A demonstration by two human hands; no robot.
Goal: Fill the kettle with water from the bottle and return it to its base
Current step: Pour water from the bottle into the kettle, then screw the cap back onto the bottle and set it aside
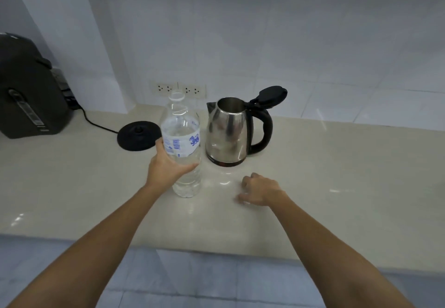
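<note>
A clear plastic water bottle [184,148] with a white and blue label stands upright on the counter, and its neck looks uncapped. My left hand [166,164] is wrapped around its lower middle. Just right of it stands a steel kettle [227,131] with a black handle and its black lid [271,95] flipped open. The round black kettle base [138,135] lies on the counter to the left, behind the bottle, with a cord running off to the left. My right hand [261,190] rests low over the counter in front of the kettle, fingers curled; whether it holds something small I cannot tell.
A dark boxy appliance [29,90] sits at the far left of the beige counter [337,187]. Wall sockets [178,89] are set in the tiled wall behind the bottle. The counter's front edge runs across below my forearms, with a tiled floor beneath.
</note>
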